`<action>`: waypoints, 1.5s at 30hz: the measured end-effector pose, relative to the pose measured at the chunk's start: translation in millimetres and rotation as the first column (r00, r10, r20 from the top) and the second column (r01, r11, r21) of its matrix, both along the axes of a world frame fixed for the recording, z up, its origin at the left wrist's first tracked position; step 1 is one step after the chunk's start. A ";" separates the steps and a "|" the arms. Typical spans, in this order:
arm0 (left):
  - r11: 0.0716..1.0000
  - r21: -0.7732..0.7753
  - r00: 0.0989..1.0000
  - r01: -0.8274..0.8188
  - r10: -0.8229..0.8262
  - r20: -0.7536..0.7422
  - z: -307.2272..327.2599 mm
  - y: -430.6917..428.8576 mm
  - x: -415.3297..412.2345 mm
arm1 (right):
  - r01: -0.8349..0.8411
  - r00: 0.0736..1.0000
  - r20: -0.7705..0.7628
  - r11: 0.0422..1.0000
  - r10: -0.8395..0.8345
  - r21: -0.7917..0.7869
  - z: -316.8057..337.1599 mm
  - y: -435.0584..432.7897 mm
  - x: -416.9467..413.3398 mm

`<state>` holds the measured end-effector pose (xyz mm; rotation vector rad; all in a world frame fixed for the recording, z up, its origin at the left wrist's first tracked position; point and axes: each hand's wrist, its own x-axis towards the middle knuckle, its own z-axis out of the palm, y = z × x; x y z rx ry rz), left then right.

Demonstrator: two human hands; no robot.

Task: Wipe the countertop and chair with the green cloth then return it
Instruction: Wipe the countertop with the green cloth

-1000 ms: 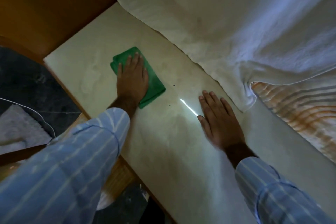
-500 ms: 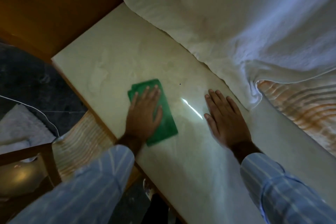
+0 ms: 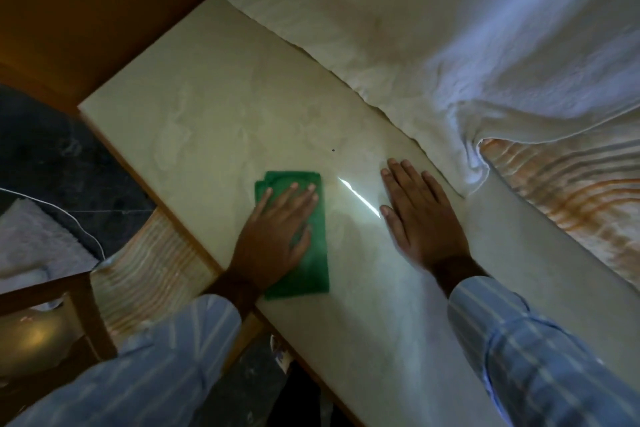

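Left hand (image 3: 277,236) flat on green cloth (image 3: 304,253) near surface (image 3: 207,107) edge; right hand (image 3: 422,215) flat, empty. Cloth could slide off.

The person wore a long-sleeved shirt of light blue cloth with thin pale stripes. The left sleeve (image 3: 149,367) came in from 7 o'clock, the right sleeve (image 3: 530,350) from 5 o'clock, each ending at the wrist.
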<state>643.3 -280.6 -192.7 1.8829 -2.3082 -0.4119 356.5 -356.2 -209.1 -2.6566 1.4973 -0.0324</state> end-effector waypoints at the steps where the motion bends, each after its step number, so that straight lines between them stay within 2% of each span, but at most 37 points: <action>1: 0.994 -0.005 0.994 -0.108 0.108 0.013 -0.6 -13.5 8.2 | 0.001 1.000 -0.001 1.000 -0.001 -0.002 0.0 -0.1 0.1; 3: 0.933 -0.018 0.933 -0.359 0.359 0.023 1.5 -48.8 18.1 | 0.002 1.000 0.003 1.000 -0.002 -0.007 -0.6 0.0 0.2; 5: 0.885 -0.012 0.885 -0.465 0.465 0.021 3.7 -84.8 11.7 | 0.002 1.000 0.012 1.000 -0.002 -0.011 -1.5 -0.3 -0.4; 8: 0.927 0.008 0.927 -0.375 0.375 -0.014 5.3 -111.2 -22.9 | 0.000 1.000 0.023 1.000 0.001 -0.007 -2.2 -0.8 -1.1; 10: 0.984 0.005 0.983 -0.180 0.180 -0.018 4.6 -96.9 -51.9 | 0.002 1.000 0.027 1.000 -0.002 -0.001 -2.9 0.1 -1.4; 12: 0.999 0.002 0.999 0.033 -0.033 -0.010 5.2 -65.8 -69.4 | 0.005 0.999 0.032 1.000 -0.005 0.008 -3.3 0.5 -1.6; 14: 0.992 -0.015 0.992 0.129 -0.129 -0.011 3.1 -45.8 -61.7 | 0.005 0.999 0.042 1.000 -0.006 0.013 -2.9 0.1 -1.3; 16: 0.995 -0.053 0.996 0.086 -0.087 -0.007 1.8 -48.1 -40.1 | 0.002 0.999 0.047 1.000 -0.003 0.004 -2.0 0.3 -1.2; 18: 0.996 -0.070 0.999 -0.050 0.050 -0.004 1.3 -65.3 -19.9 | 0.000 0.999 0.047 1.000 0.000 -0.004 -1.5 0.2 -1.0; 20: 0.984 -0.066 0.986 -0.163 0.164 0.012 2.3 -89.1 -7.7 | -0.001 0.999 0.043 1.000 0.001 -0.009 -1.5 -0.1 -0.9; 24: 0.957 -0.026 0.957 -0.289 0.290 0.025 4.3 -120.5 -16.9 | -0.001 1.000 0.031 1.000 0.001 -0.015 -1.5 0.5 -1.0; 26: 0.963 -0.008 0.963 -0.270 0.270 0.030 4.1 -109.2 -32.8 | -0.001 0.999 0.038 1.000 0.001 -0.014 -1.9 0.9 -1.9; 30: 1.000 -0.002 0.999 0.028 -0.028 0.032 3.7 -46.4 -54.9 | 0.000 1.000 0.025 1.000 0.000 -0.013 -1.5 0.7 -2.2; 33: 0.995 -0.019 0.995 0.095 -0.095 0.016 2.5 -42.2 -44.5 | 0.004 1.000 0.030 1.000 -0.004 0.003 -1.4 0.9 -1.8; 41: 0.975 -0.035 0.973 -0.221 0.223 0.064 4.9 -121.0 1.1 | 0.004 0.999 0.048 1.000 -0.003 -0.024 -1.0 0.9 -1.1; 45: 0.956 -0.026 0.945 -0.293 0.294 0.146 3.1 -133.3 -1.8 | 0.002 0.999 0.045 1.000 -0.002 -0.015 0.3 0.9 -0.8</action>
